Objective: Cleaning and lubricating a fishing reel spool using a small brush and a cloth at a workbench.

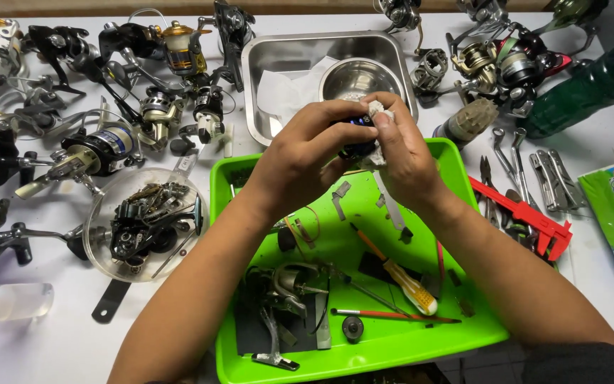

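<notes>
- I see my left hand (300, 153) raised above the green tray (246, 355), its fingers curled round a small dark reel part (353, 139), thumb and fingertips clamped on its sides so it sits steady at chest height.
- My right hand (406, 153) meets it from the other side, fingertips pressed together on a scrap of white cloth (379, 110), which lies against the top of the part; I judge this is wiping.
- Both forearms angle inward, wrists bent, so the part hangs over the tray, probably to catch anything that drops.
- Below lie a yellow-handled screwdriver (410, 284) and loose reel pieces.
- A steel pan (264, 64) with a small bowl (357, 78) sits just behind the hands.
</notes>
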